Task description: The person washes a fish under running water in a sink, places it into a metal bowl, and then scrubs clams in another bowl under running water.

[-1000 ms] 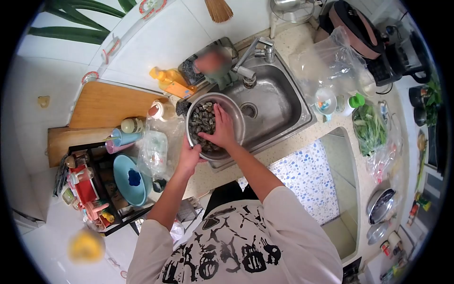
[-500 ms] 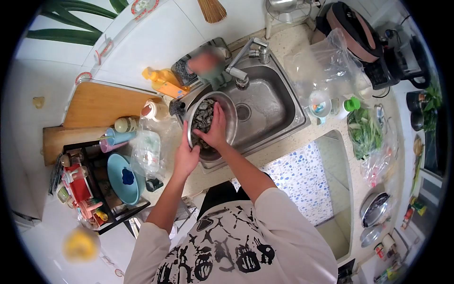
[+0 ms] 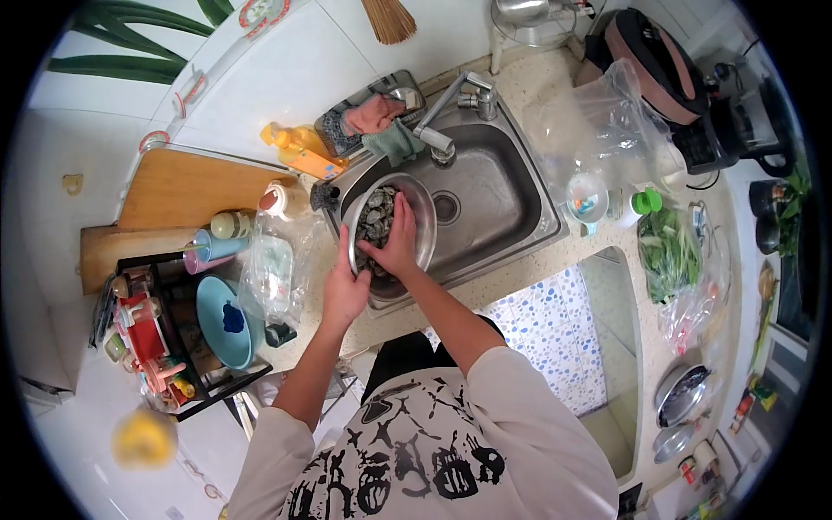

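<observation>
A steel bowl [image 3: 422, 221] of dark shellfish [image 3: 376, 217] is tilted over the left part of the sink [image 3: 498, 182]. My left hand [image 3: 345, 290] grips the near left side of the bowl's rim. My right hand [image 3: 398, 241] lies over the shellfish inside the bowl, its fingers stretched out and pressed on them, thumb apart. Behind the bowl stands the faucet [image 3: 438, 137], with no water visible from it. A green cloth [image 3: 394, 143] and a pink cloth [image 3: 374, 114] lie beside it.
Left of the sink are an orange bottle [image 3: 303, 149], a plastic bag [image 3: 273, 269], a blue basin [image 3: 224, 321] and a cutting board [image 3: 186, 195]. To the right are a clear bag [image 3: 598, 126], a cup [image 3: 587, 198], a green-capped bottle [image 3: 642, 204] and bagged greens [image 3: 667, 251].
The bowl has tilted more since the first frame, its open side turned toward the sink. Both hands have stayed on it and moved with it, and the view has shifted slightly.
</observation>
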`<move>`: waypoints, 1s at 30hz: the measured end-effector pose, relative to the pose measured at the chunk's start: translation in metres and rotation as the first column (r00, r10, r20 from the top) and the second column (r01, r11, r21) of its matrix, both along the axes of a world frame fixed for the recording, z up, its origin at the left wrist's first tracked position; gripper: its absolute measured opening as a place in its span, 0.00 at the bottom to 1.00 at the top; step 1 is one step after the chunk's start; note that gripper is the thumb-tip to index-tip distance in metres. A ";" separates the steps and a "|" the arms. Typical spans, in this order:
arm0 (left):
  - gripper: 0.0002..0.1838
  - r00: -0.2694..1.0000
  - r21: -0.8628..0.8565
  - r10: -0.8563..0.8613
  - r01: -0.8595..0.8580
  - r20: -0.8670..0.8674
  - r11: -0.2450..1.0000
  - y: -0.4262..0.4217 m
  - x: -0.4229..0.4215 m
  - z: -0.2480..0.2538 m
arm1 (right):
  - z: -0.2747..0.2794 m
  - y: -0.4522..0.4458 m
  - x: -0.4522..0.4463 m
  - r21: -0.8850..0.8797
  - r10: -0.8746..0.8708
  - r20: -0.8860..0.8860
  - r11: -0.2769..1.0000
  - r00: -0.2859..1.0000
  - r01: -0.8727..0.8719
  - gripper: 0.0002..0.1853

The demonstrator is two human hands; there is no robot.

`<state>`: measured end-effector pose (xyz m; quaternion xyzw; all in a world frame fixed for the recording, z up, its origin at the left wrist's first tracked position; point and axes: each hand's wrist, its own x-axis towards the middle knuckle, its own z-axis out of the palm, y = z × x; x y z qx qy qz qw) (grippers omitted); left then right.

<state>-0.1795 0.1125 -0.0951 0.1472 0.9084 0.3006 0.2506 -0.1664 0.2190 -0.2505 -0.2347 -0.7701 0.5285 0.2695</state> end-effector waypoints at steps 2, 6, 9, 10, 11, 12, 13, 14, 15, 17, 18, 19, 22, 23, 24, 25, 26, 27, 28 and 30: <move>0.49 1.000 -0.053 0.010 -0.009 0.009 0.999 0.003 0.003 0.005 | 0.000 0.002 0.001 0.003 0.010 -0.019 1.000 1.000 -0.010 0.68; 0.44 0.948 0.157 0.187 -0.232 0.256 0.960 -0.008 -0.001 -0.020 | 0.002 0.008 0.004 0.019 0.056 0.007 0.998 0.998 -0.056 0.67; 0.36 0.802 0.225 0.309 -0.471 0.511 0.853 -0.025 -0.008 -0.044 | 0.002 0.019 0.008 0.116 0.161 0.118 0.978 0.980 -0.174 0.65; 0.33 0.760 0.220 0.305 -0.502 0.574 0.836 -0.030 -0.012 -0.048 | -0.001 0.023 0.009 0.158 0.199 0.173 0.961 0.965 -0.227 0.65; 0.30 0.714 0.214 0.298 -0.532 0.633 0.819 -0.034 -0.015 -0.053 | -0.005 0.027 0.010 0.198 0.235 0.228 0.939 0.945 -0.281 0.64; 0.30 0.666 0.204 0.305 -0.572 0.681 0.794 -0.037 -0.016 -0.063 | -0.008 0.031 0.012 0.234 0.265 0.284 0.913 0.921 -0.335 0.64; 0.29 0.613 0.190 0.308 -0.611 0.728 0.769 -0.041 -0.016 -0.074 | -0.004 0.037 0.017 0.217 0.293 0.326 0.902 0.899 -0.373 0.57; 0.28 0.558 0.173 0.307 -0.647 0.771 0.742 -0.045 -0.015 -0.084 | -0.001 0.047 0.021 0.227 0.317 0.318 0.890 0.893 -0.396 0.52; 0.28 0.548 0.195 0.286 -0.659 0.786 0.727 -0.046 -0.014 -0.091 | -0.003 0.058 0.027 0.237 0.340 0.311 0.876 0.887 -0.419 0.48; 0.27 0.526 0.234 0.241 -0.681 0.816 0.693 -0.043 -0.010 -0.102 | 0.000 0.077 0.040 0.163 0.305 0.129 0.932 0.944 -0.324 0.32; 0.27 0.517 0.217 0.253 -0.684 0.818 0.696 -0.040 -0.010 -0.108 | 0.012 0.092 0.050 0.076 0.281 0.123 0.954 0.952 -0.291 0.31; 0.28 0.510 0.202 0.263 -0.686 0.819 0.699 -0.036 -0.012 -0.113 | 0.019 0.108 0.059 -0.010 0.255 0.117 0.967 0.960 -0.255 0.29; 0.29 0.462 0.183 0.236 -0.694 0.855 0.696 -0.031 -0.019 -0.129 | 0.003 0.159 0.061 0.091 0.023 0.164 0.995 0.986 -0.038 0.28; 0.29 0.442 0.183 0.215 -0.697 0.871 0.693 -0.029 -0.023 -0.134 | 0.008 0.175 0.054 0.050 -0.025 0.199 0.999 0.980 0.015 0.29; 0.29 0.430 0.176 0.211 -0.700 0.878 0.693 -0.026 -0.026 -0.138 | 0.020 0.189 0.042 -0.008 -0.010 0.250 1.000 0.968 0.012 0.30; 0.30 0.418 0.169 0.208 -0.701 0.884 0.693 -0.022 -0.028 -0.141 | 0.031 0.202 0.028 -0.067 0.007 0.298 0.998 0.954 0.013 0.31; 0.30 0.404 0.158 0.207 -0.703 0.891 0.693 -0.019 -0.030 -0.144 | 0.033 0.214 0.011 0.018 0.031 0.373 0.999 0.927 -0.041 0.32; 0.30 0.397 0.180 0.170 -0.703 0.902 0.688 -0.015 -0.033 -0.143 | 0.033 0.225 -0.006 0.095 0.049 0.448 0.990 0.892 -0.102 0.34; 0.30 0.388 0.178 0.161 -0.701 0.907 0.691 -0.012 -0.036 -0.143 | 0.032 0.235 -0.023 0.166 0.058 0.522 0.972 0.851 -0.167 0.36; 0.31 0.371 0.172 0.146 -0.698 0.917 0.696 -0.007 -0.042 -0.145 | 0.034 0.252 -0.055 0.166 0.049 0.634 0.966 0.772 -0.197 0.39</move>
